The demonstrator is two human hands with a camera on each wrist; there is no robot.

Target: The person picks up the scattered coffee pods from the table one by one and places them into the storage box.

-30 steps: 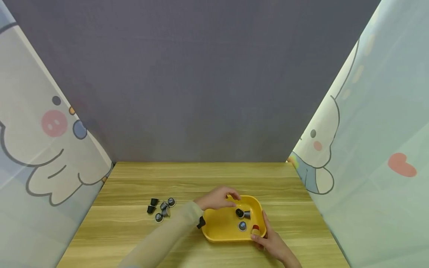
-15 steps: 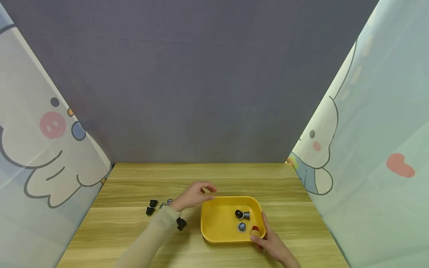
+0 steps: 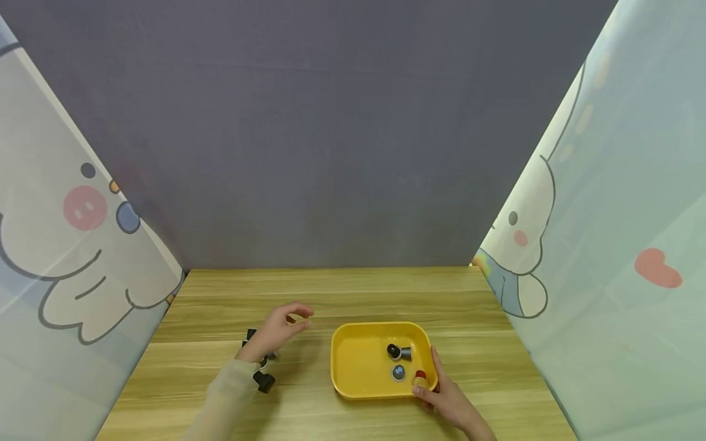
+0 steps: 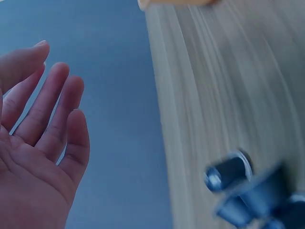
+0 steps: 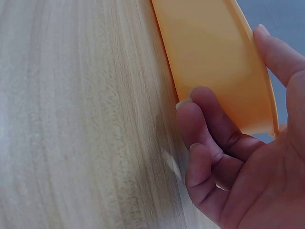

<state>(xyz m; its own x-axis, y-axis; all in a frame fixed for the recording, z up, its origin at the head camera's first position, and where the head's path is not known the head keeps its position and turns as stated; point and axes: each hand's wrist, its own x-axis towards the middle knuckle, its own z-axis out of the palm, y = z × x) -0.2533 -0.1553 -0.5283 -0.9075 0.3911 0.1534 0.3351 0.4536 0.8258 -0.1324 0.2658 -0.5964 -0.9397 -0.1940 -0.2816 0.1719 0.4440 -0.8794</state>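
The left hand point(image 3: 278, 331), its grip loosely spread, hung over the tabletop point(image 3: 469, 318) near the loose pods point(image 4: 231, 174). The right hand point(image 3: 452, 404) pinched the tray point(image 3: 358, 361) at its near right corner; four pods point(image 3: 398, 372) lay inside, one just beside that grip.

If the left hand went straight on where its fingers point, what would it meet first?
Probably the grey backdrop: in the head view, the left hand points beyond the yellow tray, though depth is unclear.

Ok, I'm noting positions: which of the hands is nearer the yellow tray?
Right. The right hand holds the yellow tray at its near right corner; the left hand is apart, to the tray's left.
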